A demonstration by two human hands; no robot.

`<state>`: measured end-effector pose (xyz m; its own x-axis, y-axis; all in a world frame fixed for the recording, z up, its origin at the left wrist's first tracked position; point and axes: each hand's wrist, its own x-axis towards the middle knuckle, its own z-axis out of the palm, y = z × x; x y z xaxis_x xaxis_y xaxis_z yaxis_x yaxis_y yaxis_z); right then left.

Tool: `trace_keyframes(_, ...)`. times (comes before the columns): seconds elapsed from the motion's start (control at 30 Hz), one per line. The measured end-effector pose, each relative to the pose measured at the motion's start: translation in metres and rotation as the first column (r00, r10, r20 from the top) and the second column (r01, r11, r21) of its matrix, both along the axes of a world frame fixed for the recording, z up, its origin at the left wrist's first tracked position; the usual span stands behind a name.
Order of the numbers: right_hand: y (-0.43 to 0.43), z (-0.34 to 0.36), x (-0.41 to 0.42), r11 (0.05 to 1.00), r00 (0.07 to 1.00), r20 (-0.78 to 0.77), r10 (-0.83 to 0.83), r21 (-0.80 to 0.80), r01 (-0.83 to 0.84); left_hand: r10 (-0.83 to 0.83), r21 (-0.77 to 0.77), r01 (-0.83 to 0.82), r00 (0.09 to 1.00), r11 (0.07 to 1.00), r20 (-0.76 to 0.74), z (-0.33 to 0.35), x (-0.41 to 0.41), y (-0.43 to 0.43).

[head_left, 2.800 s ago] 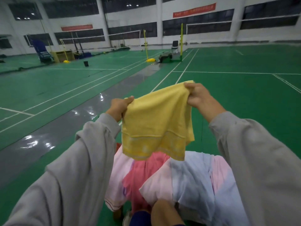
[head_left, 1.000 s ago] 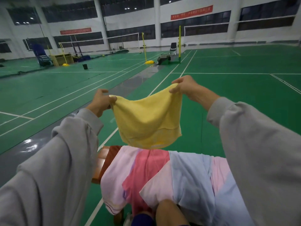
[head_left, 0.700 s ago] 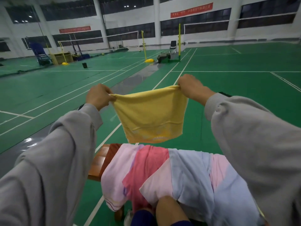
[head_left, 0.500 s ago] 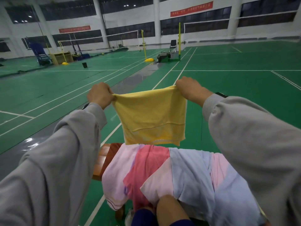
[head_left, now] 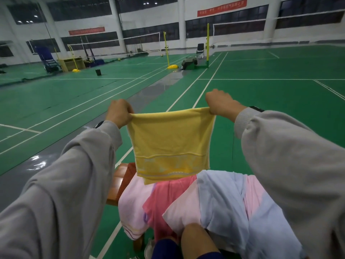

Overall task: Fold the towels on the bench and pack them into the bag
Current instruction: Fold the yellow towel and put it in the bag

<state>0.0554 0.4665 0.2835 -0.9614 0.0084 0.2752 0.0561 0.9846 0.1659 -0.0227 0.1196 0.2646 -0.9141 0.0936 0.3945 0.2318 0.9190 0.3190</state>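
- Head view: left hand (head_left: 119, 113) and right hand (head_left: 221, 104) each pinch a top corner of the yellow towel (head_left: 170, 144), stretched taut between them.
- Below the hands, the towel's hem hangs over pink and blue towels (head_left: 220, 200) heaped on the bench (head_left: 119, 182).

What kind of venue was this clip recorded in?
Most likely an indoor badminton hall: green court floor with white boundary lines, nets strung between yellow posts, and red banners on high windowed walls. The left hand and right hand hold a yellow towel above a towel-covered bench.
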Motion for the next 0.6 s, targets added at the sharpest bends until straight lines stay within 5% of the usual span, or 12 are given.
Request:
trace_keyframes(0.5, 0.010, -0.027, -0.026, 0.999, 0.999, -0.051, 0.010, 0.052, -0.007, 0.012, -0.106, -0.001, 0.995, 0.994, 0.103, -0.031, -0.030, 0.007)
trace_keyframes(0.6, 0.015, -0.037, -0.038, 0.998, 0.996, -0.076, -0.044, -0.037, 0.041, 0.000, 0.029, -0.005, 0.983, 1.000, 0.185, -0.039, -0.037, 0.007)
